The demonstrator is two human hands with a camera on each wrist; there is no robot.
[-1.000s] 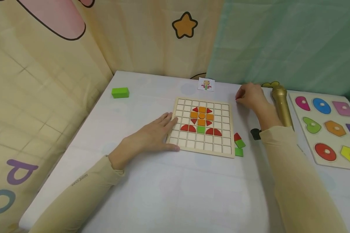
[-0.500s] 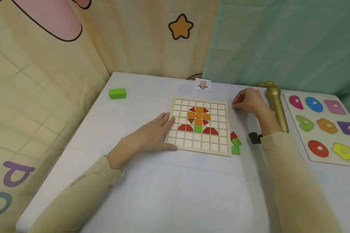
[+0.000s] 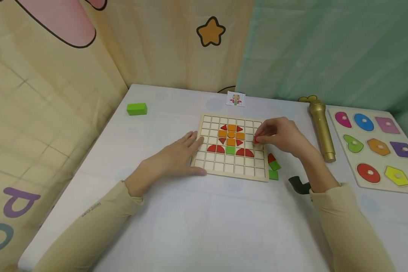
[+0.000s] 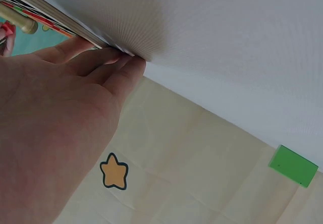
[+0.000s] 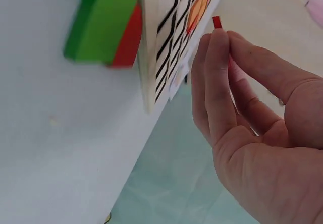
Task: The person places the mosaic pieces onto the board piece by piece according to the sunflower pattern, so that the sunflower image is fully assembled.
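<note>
Right hand (image 3: 282, 136) moved over grid board (image 3: 204, 161), pinching red piece (image 3: 256, 139) | left hand (image 3: 176, 156) flat, steadying board

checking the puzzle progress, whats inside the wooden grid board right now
The wooden grid board holds orange pieces, red pieces and a green square. The right hand, pinching a small red piece, hides some right-side cells; the left hand rests on its left edge.

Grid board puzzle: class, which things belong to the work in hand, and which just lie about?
In hand:
grid board
red piece pinched by right hand
left hand steadying the board
spare red and green pieces
pattern card

Lying about:
gold microphone
shape peg puzzle
green block
</note>
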